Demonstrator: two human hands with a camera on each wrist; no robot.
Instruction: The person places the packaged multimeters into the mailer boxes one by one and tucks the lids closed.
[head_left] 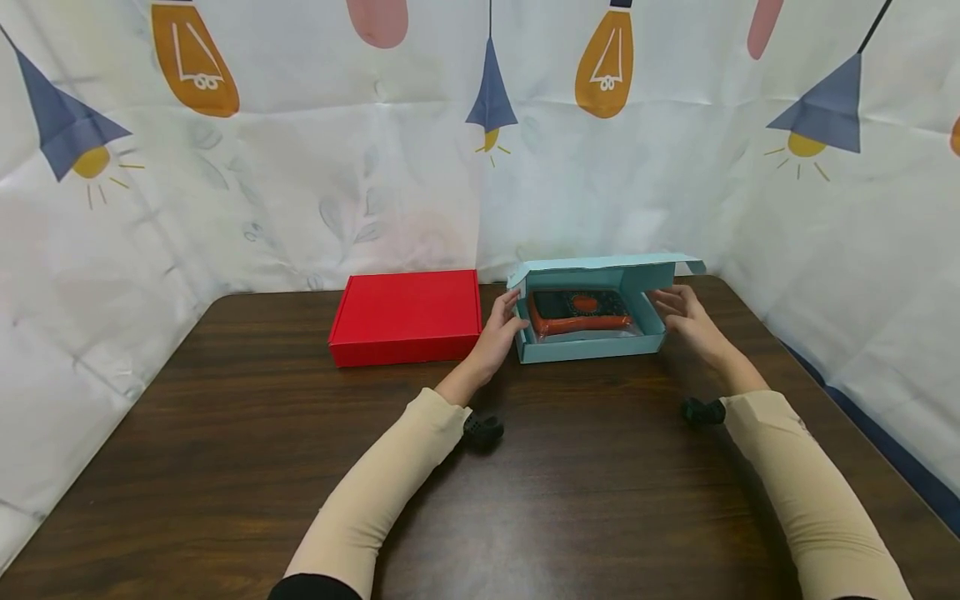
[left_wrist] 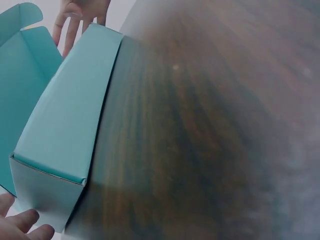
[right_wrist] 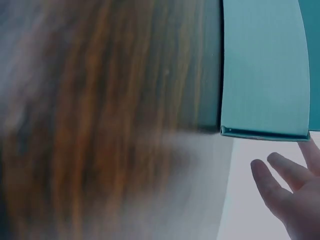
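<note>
A light blue cardboard box (head_left: 592, 349) stands on the table with its lid (head_left: 607, 262) raised and tilted over the back. Inside lies a packet (head_left: 581, 312) in clear wrap, dark on top with an orange-red round mark and orange-red sides. My left hand (head_left: 497, 335) is at the box's left end, fingers extended along that wall; the left wrist view shows the fingertips (left_wrist: 31, 220) right at the end panel. At the opposite end is my right hand (head_left: 688, 315), its fingers spread and loosely bent near the box's right side. Neither hand has fingers curled round anything.
A closed red box (head_left: 408, 312) lies just left of the light blue one, beside my left hand. Both boxes are near the back edge of the dark wooden table (head_left: 570, 483). A white curtain (head_left: 420, 192) printed with lamps and bulbs hangs behind and along the sides.
</note>
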